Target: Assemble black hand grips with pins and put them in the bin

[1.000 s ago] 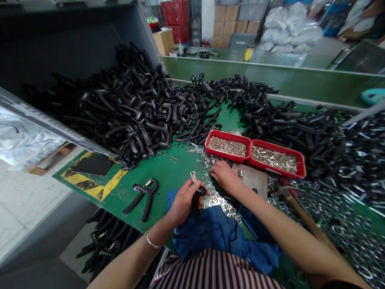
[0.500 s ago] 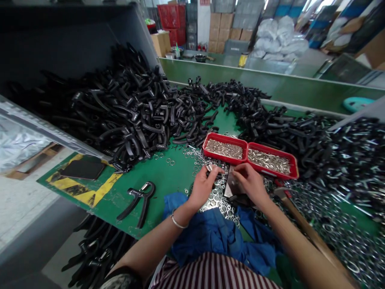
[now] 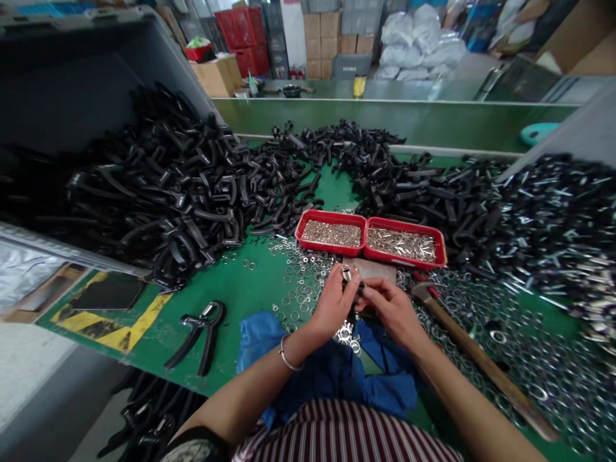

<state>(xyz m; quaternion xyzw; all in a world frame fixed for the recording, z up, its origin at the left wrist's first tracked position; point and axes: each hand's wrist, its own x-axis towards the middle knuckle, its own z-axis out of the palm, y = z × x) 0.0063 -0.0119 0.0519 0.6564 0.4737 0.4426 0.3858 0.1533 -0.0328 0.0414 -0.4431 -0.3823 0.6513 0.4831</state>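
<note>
head view, looking down on a broad green tabletop (image 3: pixel 255 282), with black-and-yellow striped tape by the near left corner. tipped on its side at the left, a large grey plastic crate (image 3: pixel 183 67), spilling a heaped pile of curved black handles (image 3: pixel 202 186) across the top. bunched close against the striped shirt, a crumpled blue cloth (image 3: pixel 337 369). lying slantwise at the right, among scattered metal rings, a wooden-handled hammer (image 3: pixel 481 359). side by side beyond the hands, two small red plastic trays (image 3: pixel 332 246), full of little metal pieces, long pins in the right one. lying near the table's front edge, well left of the hands, a black two-legged piece with a coil spring (image 3: pixel 210 337). just short of the trays, a flat grey metal plate (image 3: pixel 380 271), partly hidden.

brought together over the cloth, left hand (image 3: pixel 337 298) and right hand (image 3: pixel 392 311). left: curled snugly around a small dark part (image 3: pixel 360 290), mostly covered by fingers, with a silvery coiled piece (image 3: pixel 346 274) poking up by the thumb. right: fingertips drawn nearly together at the dark part's side; cannot tell whether gripping anything between them.
</note>
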